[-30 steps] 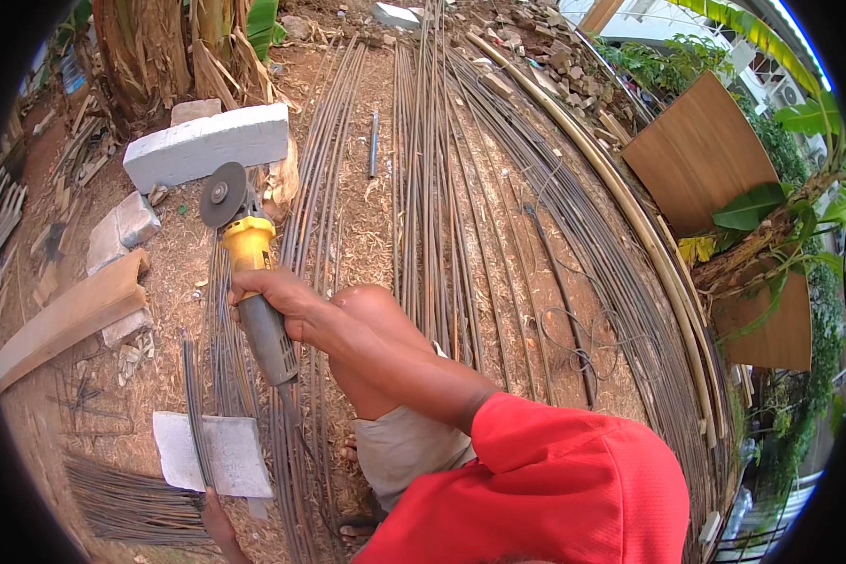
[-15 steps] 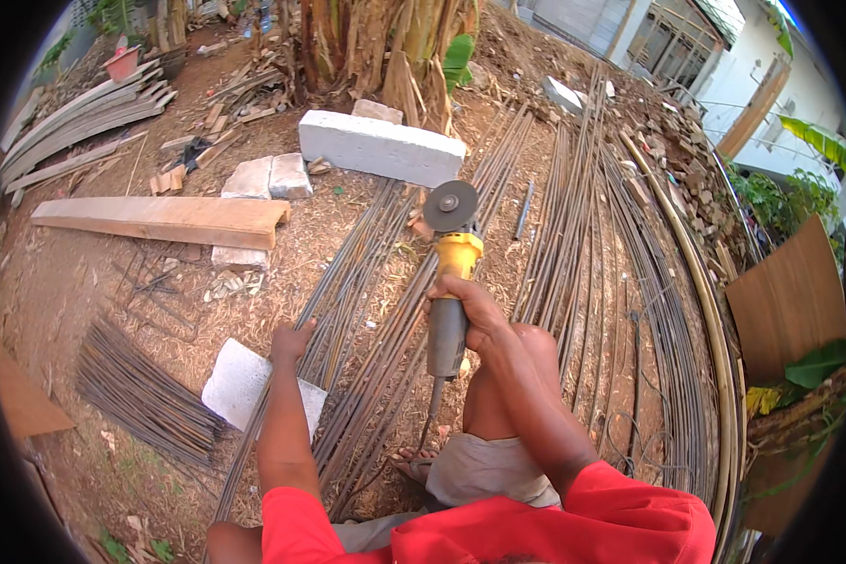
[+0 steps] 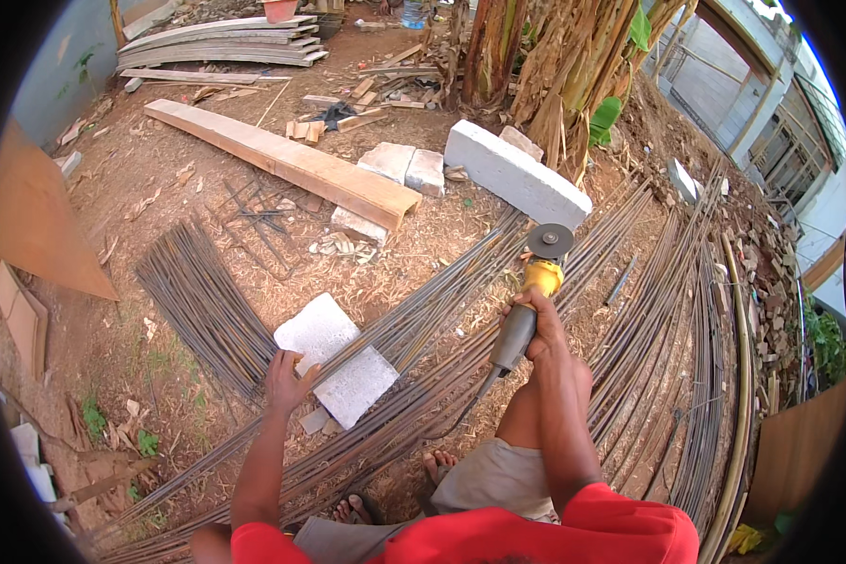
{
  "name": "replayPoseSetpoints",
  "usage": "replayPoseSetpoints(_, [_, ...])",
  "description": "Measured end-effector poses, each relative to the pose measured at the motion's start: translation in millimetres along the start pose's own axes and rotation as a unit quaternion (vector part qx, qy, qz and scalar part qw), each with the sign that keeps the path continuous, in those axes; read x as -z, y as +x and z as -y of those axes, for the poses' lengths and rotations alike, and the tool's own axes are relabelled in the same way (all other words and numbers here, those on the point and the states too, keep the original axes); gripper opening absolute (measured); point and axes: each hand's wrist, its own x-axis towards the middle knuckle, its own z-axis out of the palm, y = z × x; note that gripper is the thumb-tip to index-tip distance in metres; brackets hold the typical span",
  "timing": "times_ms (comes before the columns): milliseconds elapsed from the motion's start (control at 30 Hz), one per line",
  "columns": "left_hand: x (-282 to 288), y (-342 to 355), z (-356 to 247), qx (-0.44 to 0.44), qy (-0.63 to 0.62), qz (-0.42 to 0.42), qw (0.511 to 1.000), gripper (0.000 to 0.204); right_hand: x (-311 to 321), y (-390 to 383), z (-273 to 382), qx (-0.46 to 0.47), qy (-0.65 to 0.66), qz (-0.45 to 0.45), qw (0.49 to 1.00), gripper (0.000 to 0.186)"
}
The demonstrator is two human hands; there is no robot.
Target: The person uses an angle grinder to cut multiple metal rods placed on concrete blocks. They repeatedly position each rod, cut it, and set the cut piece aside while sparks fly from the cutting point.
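My right hand [image 3: 542, 324] is wrapped round the yellow-and-black body of an angle grinder [image 3: 514, 336], held over the long bars with its dark cutting disc [image 3: 542, 242] pointing away from me. A power cord trails from the grinder's near end. My left hand [image 3: 289, 383] is at the left edge of a pale block [image 3: 362, 385], thumb and fingers apart, close to the steel bars [image 3: 385, 329] that cross the block. I see nothing held in it. Just beyond that hand lies a fan of shorter dark rods [image 3: 202, 310] on the ground.
More long rods [image 3: 620, 357] run along my right. A wooden beam [image 3: 282, 160] rests on pale blocks at the far left. Farther off stand a long white block [image 3: 517, 169] and tree trunks [image 3: 564, 75]. Rubble [image 3: 771, 291] lines the right side. My sandalled feet are among the bars.
My view has turned left. My left hand has moved from the long bars to the block's left edge, beside the short rods. The grinder stays in my right hand, now tilted.
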Motion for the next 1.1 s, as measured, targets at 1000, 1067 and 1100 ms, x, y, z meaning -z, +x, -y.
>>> replayPoseSetpoints(1000, [99.1, -123.8, 149.6, 0.317, 0.04, 0.278, 0.906, 0.093, -9.8, -59.5, 6.1, 0.096, 0.0, -0.046, 0.994, 0.025])
replayPoseSetpoints(1067, [97.4, -119.4, 139.4, 0.315, 0.041, 0.255, 0.913, 0.093, -7.6, -65.7, 7.6, 0.089, 0.008, -0.05, 0.995, 0.024])
replayPoseSetpoints(1100, [92.0, -113.8, 134.0, 0.314, 0.055, 0.24, 0.917, 0.093, -7.6, -68.6, 9.4, 0.07, -0.004, -0.042, 0.997, 0.023])
